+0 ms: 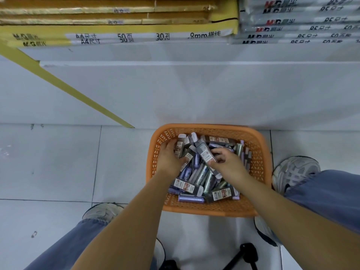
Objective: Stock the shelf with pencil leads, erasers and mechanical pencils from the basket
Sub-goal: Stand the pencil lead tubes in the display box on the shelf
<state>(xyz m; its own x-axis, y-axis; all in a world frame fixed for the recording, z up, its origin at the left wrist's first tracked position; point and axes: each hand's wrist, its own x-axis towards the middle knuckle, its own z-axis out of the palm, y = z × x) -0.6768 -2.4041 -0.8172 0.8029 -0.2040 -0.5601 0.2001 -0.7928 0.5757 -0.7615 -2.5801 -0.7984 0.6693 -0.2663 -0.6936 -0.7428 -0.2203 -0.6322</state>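
An orange plastic basket (259, 152) stands on the floor against the white shelf base, filled with several small packs of pencil leads (187, 187) in brown, purple and green. Both my hands are inside it. My left hand (169, 154) grips a few brown lead packs (180, 145) at the basket's far left. My right hand (227, 161) pinches a long grey pack (204, 152) near the middle, its fingers curled round it.
Above the basket rises the white shelf front (194, 84). Stacked yellow paper packs (116, 36) and grey paper packs (296, 22) lie on the shelf at the top. My shoes (296, 170) and jeans flank the basket on the tiled floor. A black stand (245, 254) sits below.
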